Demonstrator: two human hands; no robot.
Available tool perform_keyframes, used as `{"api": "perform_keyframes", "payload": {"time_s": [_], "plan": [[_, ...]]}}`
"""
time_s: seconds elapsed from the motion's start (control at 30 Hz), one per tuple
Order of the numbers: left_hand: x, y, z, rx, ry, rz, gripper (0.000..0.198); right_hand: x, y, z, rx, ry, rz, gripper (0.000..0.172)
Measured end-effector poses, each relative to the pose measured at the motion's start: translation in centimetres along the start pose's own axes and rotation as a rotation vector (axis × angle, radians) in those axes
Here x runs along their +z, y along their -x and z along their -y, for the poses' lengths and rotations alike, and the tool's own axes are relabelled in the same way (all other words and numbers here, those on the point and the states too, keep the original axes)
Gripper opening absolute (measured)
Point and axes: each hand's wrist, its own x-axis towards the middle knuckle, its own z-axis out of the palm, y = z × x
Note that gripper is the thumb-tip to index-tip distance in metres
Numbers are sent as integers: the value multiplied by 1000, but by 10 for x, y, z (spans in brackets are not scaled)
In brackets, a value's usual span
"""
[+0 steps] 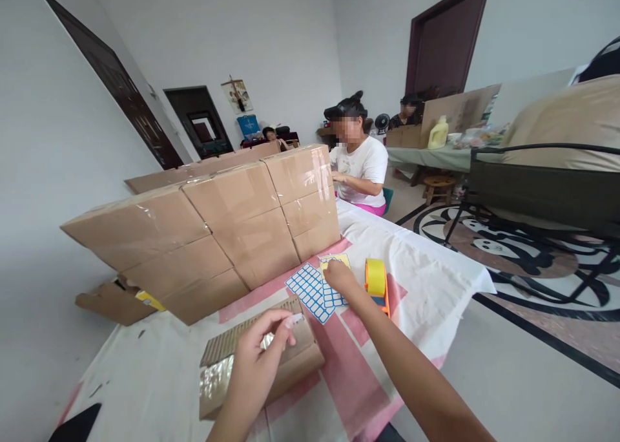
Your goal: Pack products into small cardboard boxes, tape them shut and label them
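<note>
On the cloth-covered table, the left hand pinches a small white label above the taped cardboard box. Hands apart; right hand curled over the label sheets, can't tell if it's gripping. Risks: label folds or sticks to skin if the pinch slips; loose overlapping sheets slide if dragged; tape dispenser gets knocked if the right forearm swings outward.

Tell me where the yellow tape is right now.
In the head view, the yellow tape is on the tablecloth, just right of the right hand and the label sheets.
</note>
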Motion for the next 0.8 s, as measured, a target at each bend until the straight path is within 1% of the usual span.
{"api": "perform_keyframes", "payload": {"time_s": [0.03,0.07,0.13,0.17,0.2,0.23,0.27,0.3,0.33,0.4,0.5,0.6,0.7,0.8], "plan": [[-1,3,4,61,-56,-40,22,-4,13,5,-31,-43,13,21],[-1,6,7,141,-121,-81,18,-9,28,9,-70,-85,28,25],[2,12,12,329,-261,-172,13,-17,63,17,-177,-224,103,34],[5,15,13,419,-324,-217,15,-19,81,19,-236,-328,166,37],[10,17,14,498,-378,-256,18,-21,99,21,-299,-484,243,38],[16,20,13,558,-418,-287,20,-22,116,23,-340,-627,295,37],[22,22,12,602,-449,-309,20,-21,131,25,-369,-759,317,36],[29,24,10,634,-472,-325,20,-19,143,25,-381,-862,309,34],[35,26,8,657,-491,-335,20,-17,152,26,-379,-925,271,34],[44,31,6,693,-531,-358,22,-11,163,26,-369,-994,189,32],[51,37,7,739,-569,-339,30,-4,168,21,-327,-1034,165,27],[51,41,14,702,-496,-265,34,-3,170,13,-301,-972,139,19],[51,43,21,701,-460,-204,29,-10,177,5,-407,-738,85,16],[53,46,25,736,-453,-173,22,-19,188,1,-481,-521,88,19]]}}
